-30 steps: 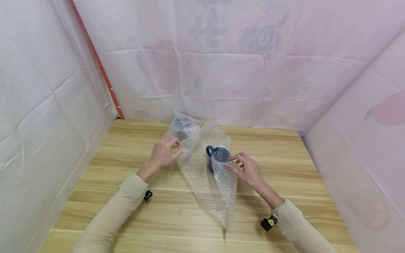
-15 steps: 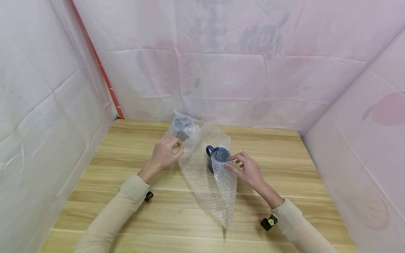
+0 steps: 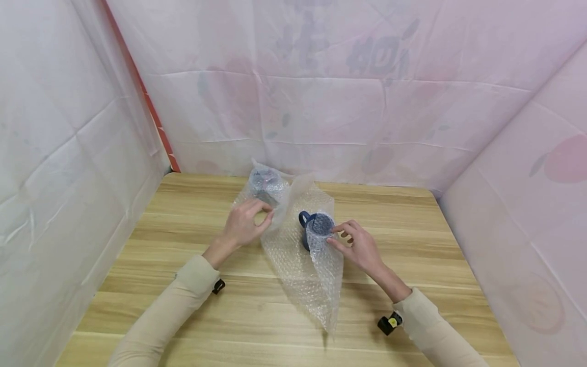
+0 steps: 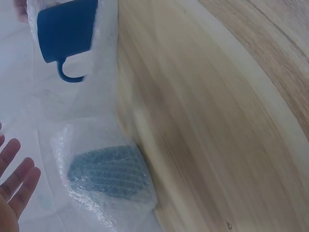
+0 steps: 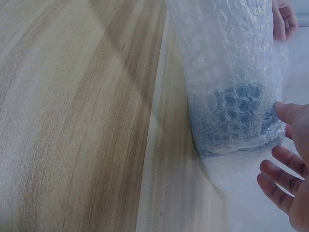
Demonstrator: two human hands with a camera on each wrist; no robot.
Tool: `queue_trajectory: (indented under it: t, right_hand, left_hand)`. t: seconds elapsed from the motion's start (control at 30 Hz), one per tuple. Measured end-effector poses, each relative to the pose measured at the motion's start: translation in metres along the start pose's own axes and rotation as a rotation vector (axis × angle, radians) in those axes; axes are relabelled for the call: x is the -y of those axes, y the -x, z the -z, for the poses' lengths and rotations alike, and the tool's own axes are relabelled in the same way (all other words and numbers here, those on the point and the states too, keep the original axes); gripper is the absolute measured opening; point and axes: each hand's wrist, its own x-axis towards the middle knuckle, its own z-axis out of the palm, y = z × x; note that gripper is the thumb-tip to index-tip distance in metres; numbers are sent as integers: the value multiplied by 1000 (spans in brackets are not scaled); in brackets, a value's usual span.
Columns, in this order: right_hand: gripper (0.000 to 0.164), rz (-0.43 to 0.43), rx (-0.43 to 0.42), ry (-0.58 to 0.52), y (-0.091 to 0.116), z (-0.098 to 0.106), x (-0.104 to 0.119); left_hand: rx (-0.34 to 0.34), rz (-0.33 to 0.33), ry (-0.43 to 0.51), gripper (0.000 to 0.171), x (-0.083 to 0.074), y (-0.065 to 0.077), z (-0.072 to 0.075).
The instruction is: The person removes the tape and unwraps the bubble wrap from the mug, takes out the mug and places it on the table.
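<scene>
A dark blue mug (image 3: pixel 308 238) stands on a sheet of bubble wrap (image 3: pixel 289 250), its right side covered by a folded-over flap and its handle bare. My right hand (image 3: pixel 359 247) pinches the flap at the mug's rim between thumb and index finger. In the right wrist view, the thumb (image 5: pixel 288 112) presses the wrap on the mug's side. My left hand (image 3: pixel 245 221) pinches the sheet's left edge with thumb and forefinger, left of the mug. Behind it lies a second, bluish cup-like thing (image 4: pixel 111 171) fully inside bubble wrap.
Everything lies on a wood-grain table (image 3: pixel 390 285). A pale printed cloth (image 3: pixel 321 112) hangs behind it, with more cloth along both sides. A wrist camera (image 3: pixel 390 323) is strapped below the right sleeve. One corner of the wrap points toward the front edge.
My left hand has shifted slightly to the right, drawing the bubble wrap's left edge with it toward the mug. The right hand and the mug have stayed in place.
</scene>
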Motion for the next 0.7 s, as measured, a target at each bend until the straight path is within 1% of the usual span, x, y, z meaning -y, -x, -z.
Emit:
queue_trajectory:
  t: [0.23, 0.47, 0.6, 0.7]
  right_hand:
    - [28, -3, 5, -3, 0, 1, 0]
    - [28, 0, 3, 0, 0, 0, -1]
    - [28, -3, 5, 1, 1, 0, -1]
    - [28, -9, 8, 0, 1, 0, -1]
  left_hand:
    - [-22, -13, 24, 15, -10, -3, 0]
    - [-46, -58, 5, 17, -21, -8, 2]
    - [-58, -77, 24, 16, -29, -12, 2]
    - [-50, -92, 37, 17, -36, -15, 1]
